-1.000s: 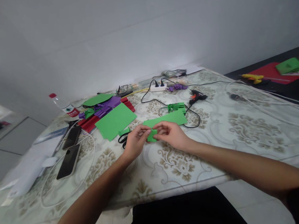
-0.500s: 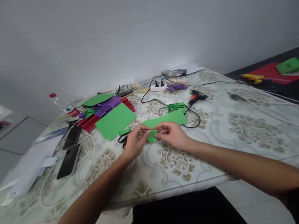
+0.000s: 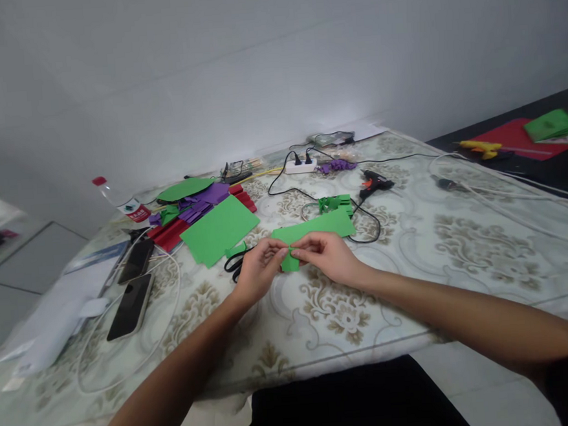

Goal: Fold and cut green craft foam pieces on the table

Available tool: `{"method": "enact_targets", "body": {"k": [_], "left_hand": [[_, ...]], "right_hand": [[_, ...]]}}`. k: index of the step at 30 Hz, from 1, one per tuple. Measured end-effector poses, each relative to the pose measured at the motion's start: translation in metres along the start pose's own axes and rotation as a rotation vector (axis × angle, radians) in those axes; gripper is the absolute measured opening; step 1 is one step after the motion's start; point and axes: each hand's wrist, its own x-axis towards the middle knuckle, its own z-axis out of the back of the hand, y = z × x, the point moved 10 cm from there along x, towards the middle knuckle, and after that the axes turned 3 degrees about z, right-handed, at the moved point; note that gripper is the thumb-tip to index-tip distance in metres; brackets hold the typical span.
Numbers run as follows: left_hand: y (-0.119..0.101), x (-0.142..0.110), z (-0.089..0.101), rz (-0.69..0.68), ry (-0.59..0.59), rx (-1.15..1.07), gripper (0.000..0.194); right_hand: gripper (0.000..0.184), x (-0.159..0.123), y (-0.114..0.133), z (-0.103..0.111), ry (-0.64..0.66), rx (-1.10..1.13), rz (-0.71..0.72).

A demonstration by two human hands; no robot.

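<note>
Between my two hands is a small piece of green paper (image 3: pixel 291 263), pinched at its upper part. My left hand (image 3: pixel 262 266) grips its left side with thumb and fingertips closed. On the other side, my right hand (image 3: pixel 326 255) pinches it, thumb and index finger close to the left fingertips. Just beyond the hands lies a long green paper strip (image 3: pixel 317 225). Black-handled scissors (image 3: pixel 234 263) rest beside my left hand, partly hidden by it. A fringed green paper piece (image 3: pixel 336 205) sits behind the strip.
Green sheets (image 3: pixel 221 229) lie left, near purple and red paper. A black glue gun (image 3: pixel 375 182) and power strip (image 3: pixel 301 166) stand at the back. Two phones (image 3: pixel 131 307), a bottle (image 3: pixel 130 204) and white cables are on the left. A yellow glue gun (image 3: pixel 481 148) lies far right.
My right fingertips have shifted slightly on the green piece, and its lower part now shows as a smoother flap. Everything else on the table stays in place.
</note>
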Motion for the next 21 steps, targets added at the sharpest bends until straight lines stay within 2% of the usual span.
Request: {"method": "enact_targets", "body": {"k": [14, 21], "left_hand": [[0.0012, 0.0008, -0.0011, -0.004, 0.008, -0.005, 0.025], [0.0021, 0.0005, 0.0001, 0.006, -0.008, -0.001, 0.026]], "right_hand": [[0.038, 0.0003, 0.0006, 0.0004, 0.005, -0.005, 0.01], [0.04, 0.0026, -0.004, 0.0, 0.02, -0.101, 0.032]]}}
